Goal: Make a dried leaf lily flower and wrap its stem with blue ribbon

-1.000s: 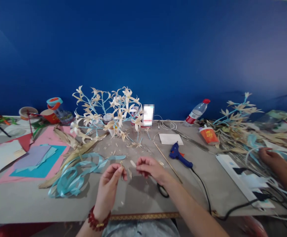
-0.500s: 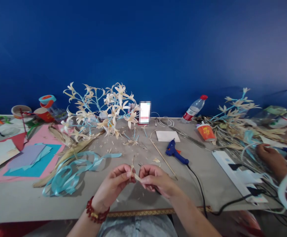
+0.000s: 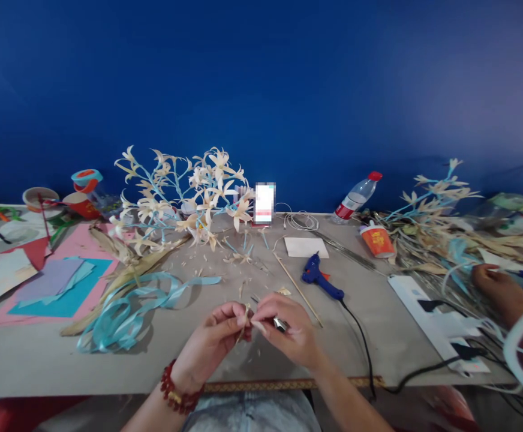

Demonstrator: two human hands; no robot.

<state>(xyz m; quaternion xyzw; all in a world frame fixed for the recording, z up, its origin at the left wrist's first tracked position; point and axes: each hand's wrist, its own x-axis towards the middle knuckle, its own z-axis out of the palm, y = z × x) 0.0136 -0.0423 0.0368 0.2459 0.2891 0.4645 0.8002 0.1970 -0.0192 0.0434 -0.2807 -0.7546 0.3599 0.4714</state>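
My left hand, with a red bead bracelet at the wrist, is pinched on a small pale straw piece near the table's front edge. My right hand meets it fingertip to fingertip, closed around the same straw piece, with a small metal tool showing in its fingers. Just behind the hands lie straw scraps. Further back stands a branch of pale straw flowers on light blue stems.
Light blue ribbon and coloured paper sheets lie left. A blue glue gun with black cord, a thin stick, a white card, a water bottle and a red cup are right. Another person's hand works at far right.
My hands came together from apart, drew nearer to me and now pinch the straw piece jointly. The view shifted slightly.
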